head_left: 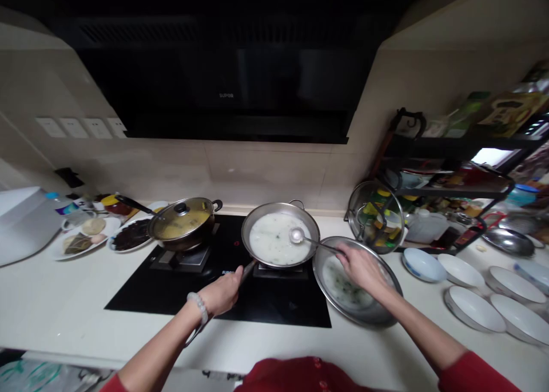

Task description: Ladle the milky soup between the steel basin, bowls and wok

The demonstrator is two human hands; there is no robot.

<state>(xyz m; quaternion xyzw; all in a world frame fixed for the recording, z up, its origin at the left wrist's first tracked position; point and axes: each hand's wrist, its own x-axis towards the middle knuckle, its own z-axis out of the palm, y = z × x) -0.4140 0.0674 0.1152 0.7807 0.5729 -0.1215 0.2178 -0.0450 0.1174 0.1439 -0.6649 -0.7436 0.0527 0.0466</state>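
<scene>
A steel wok (245, 225) of white, milky soup with green bits sits on the right burner. My left hand (223, 292), with a beaded bracelet at the wrist, is closed around the wok's handle (247, 271). My right hand (359, 266) grips the handle of a metal ladle (297, 235), whose bowl is over the soup's surface inside the wok. Beneath my right hand stands a large metal basin (381, 318) with pale liquid and dark green bits in it; the hand and forearm hide part of it.
On the left burner stands a lidded pan (182, 223) with yellowish contents. Plates of food, including a dark-filled plate (128, 235), lie left of it. Several white bowls (474, 309) stand at the right. A glass lid (376, 215) leans by the black rack (450, 191). A range hood (227, 66) hangs above.
</scene>
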